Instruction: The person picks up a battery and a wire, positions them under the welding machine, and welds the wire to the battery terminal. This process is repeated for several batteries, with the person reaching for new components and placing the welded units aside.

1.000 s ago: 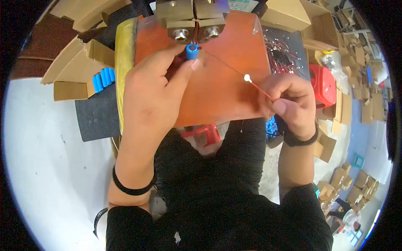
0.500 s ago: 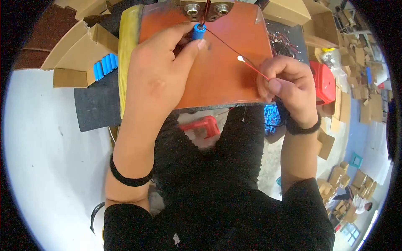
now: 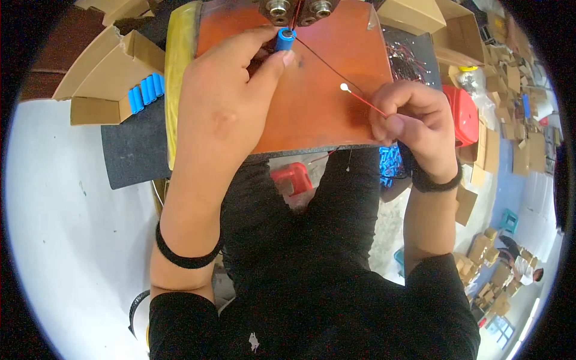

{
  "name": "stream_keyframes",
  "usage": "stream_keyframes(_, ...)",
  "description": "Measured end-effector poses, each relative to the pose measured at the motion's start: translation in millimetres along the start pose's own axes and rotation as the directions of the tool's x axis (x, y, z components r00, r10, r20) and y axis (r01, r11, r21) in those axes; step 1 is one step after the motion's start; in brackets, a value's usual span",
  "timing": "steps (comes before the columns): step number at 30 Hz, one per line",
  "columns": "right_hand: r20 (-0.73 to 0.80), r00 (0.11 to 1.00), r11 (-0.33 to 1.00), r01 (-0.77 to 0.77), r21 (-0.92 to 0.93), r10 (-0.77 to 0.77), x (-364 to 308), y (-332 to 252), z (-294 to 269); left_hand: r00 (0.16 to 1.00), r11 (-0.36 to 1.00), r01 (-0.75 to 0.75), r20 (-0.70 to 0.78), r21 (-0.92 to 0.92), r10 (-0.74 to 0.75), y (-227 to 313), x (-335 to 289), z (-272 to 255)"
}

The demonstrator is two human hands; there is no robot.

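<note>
Blue cell (image 3: 285, 41) is over the far part of the orange board (image 3: 318, 114), gripped by the left hand (image 3: 225, 99), a dark wire (image 3: 330, 63) seemingly joined already, while the right hand (image 3: 420, 117) pinches a red wire (image 3: 367, 101) whose white tip (image 3: 344, 87), apart from the cell, looks unattached.

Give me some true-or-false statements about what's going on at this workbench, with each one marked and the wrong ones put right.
1. The left hand holds a blue cylinder. True.
2. The right hand is empty. False: it pinches a red wire.
3. Other blue cylinders sit left of the orange work surface. True.
4. The yellow strip runs along the orange work surface's right side. False: it is on the left.
</note>
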State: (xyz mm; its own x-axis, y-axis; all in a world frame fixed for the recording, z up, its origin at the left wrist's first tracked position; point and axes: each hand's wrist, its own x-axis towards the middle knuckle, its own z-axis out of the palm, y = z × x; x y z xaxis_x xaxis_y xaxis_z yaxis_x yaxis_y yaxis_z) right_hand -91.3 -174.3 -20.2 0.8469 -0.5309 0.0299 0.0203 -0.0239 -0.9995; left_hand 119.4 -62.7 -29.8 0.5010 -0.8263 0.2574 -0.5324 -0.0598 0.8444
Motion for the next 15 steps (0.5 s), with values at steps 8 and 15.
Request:
stream_keyframes(8,-0.013,0.999,0.999,-0.031,0.026,0.031,-1,0,-5,0.999,0.996,-0.050,-0.003,0.071,0.050,-1,1,0)
stream_keyframes(15,-0.164,0.986,0.999,-0.045,0.003,0.044,-2,-6,7,0.999,0.993,-0.014,0.051,0.115,0.008,1,2,-3)
